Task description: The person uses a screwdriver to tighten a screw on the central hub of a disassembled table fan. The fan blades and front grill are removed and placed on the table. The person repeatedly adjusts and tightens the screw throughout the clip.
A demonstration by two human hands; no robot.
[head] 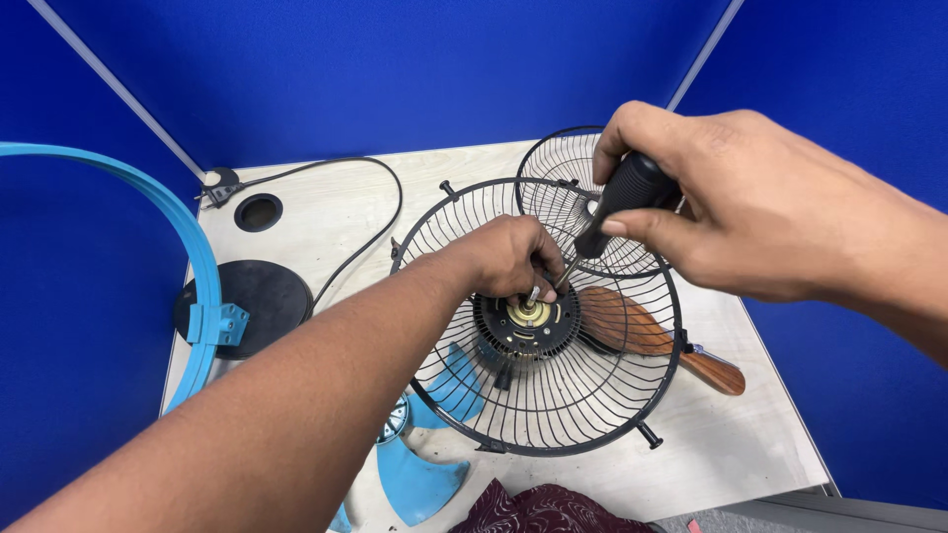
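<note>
Beneath the black fan guard (553,395) lies a blue fan blade (425,464).

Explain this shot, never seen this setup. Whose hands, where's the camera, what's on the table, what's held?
There is no machine here: a person works with bare hands, and the one picture comes from a camera on that person's head, looking down. The left hand reaches into a black wire fan guard and its fingers pinch something small at the brass hub; what it is cannot be told. The right hand grips a black-handled screwdriver, tip pointed at that hub. On the pale table also lie a second guard behind the first, a blue fan blade, a black round base, a black cord, a wooden-handled tool partly under the guard, and a dark red cloth. A blue ring curves in at left. Blue partitions surround the table.
</note>
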